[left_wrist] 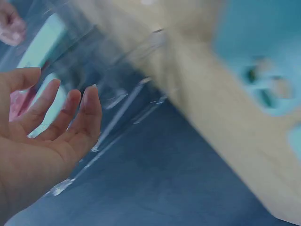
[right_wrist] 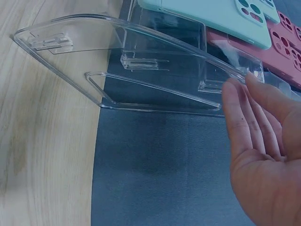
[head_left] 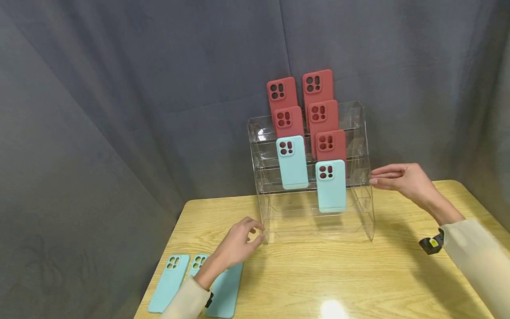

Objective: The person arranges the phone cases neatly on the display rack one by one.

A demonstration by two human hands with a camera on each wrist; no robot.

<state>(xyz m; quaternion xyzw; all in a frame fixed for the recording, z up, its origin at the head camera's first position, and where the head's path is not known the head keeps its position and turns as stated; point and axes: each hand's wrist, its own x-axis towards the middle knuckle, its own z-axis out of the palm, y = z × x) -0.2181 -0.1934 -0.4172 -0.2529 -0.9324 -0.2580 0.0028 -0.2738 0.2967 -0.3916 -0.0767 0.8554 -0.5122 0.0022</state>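
A clear tiered display stand (head_left: pixel 292 228) stands on the table, bearing red phone cases (head_left: pixel 326 113) in two columns and two light blue phone cases (head_left: pixel 294 170) lower at the front. My left hand (head_left: pixel 237 243) is beside the stand's lower left edge, fingers loosely bent and spread, nothing held. At the opposite side, my right hand (head_left: pixel 408 179) has its straight fingers and thumb right at the edge of the side panel (right_wrist: pixel 160 40). The fingers (right_wrist: pixel 242 122) extend along that edge in the right wrist view.
More light blue phone cases (head_left: pixel 169 283) lie on the wooden table (head_left: pixel 318 270) at the front left, one partly hidden under my left forearm. A grey curtain (head_left: pixel 199 110) hangs behind the stand and along the sides. A black wrist camera (head_left: pixel 431 243) sits at my right cuff.
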